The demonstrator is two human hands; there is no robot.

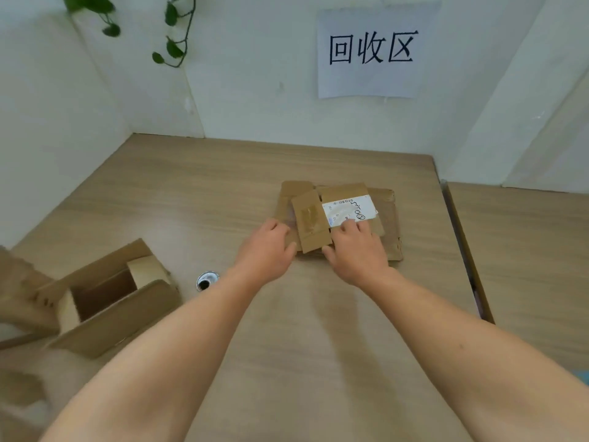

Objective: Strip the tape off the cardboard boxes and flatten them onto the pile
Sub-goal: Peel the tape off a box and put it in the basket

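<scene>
A flattened cardboard box (314, 218) with a white shipping label (347, 210) lies on a pile of flat cardboard (389, 231) at the middle right of the wooden table (191, 193). My left hand (267, 247) touches the box's left near edge with fingers bent. My right hand (357, 247) presses down on the box, its fingertips on the label's lower edge. An open cardboard box (108, 295) stands at the table's near left, flaps up.
A round metal cable hole (206, 280) sits in the table between the open box and my arms. More cardboard (19, 282) lies at the far left edge. A paper sign (371, 51) hangs on the back wall. A second table (526, 250) adjoins on the right.
</scene>
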